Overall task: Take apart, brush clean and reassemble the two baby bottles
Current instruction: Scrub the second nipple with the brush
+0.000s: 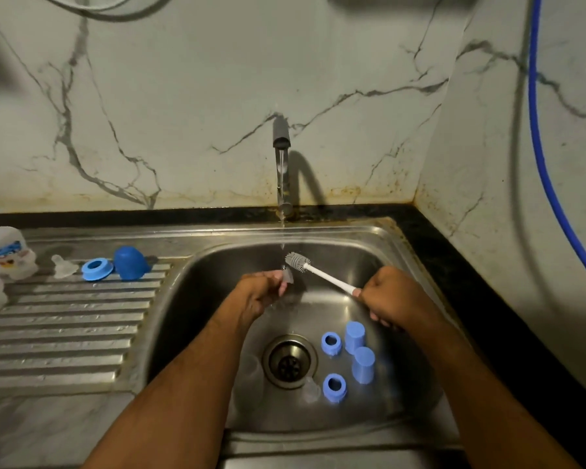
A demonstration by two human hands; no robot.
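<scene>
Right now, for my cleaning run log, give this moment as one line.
left hand: holds clear teat under tap | right hand: grips brush | sink: blue parts wait

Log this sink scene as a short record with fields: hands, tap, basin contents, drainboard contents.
left hand: left hand pinches a small clear teat under the stream
right hand: right hand grips the bottle brush by its handle
tap: tap running
basin: two blue rings, two blue caps beside the drain
drainboard: blue ring, blue cap, clear teat, bottle
</scene>
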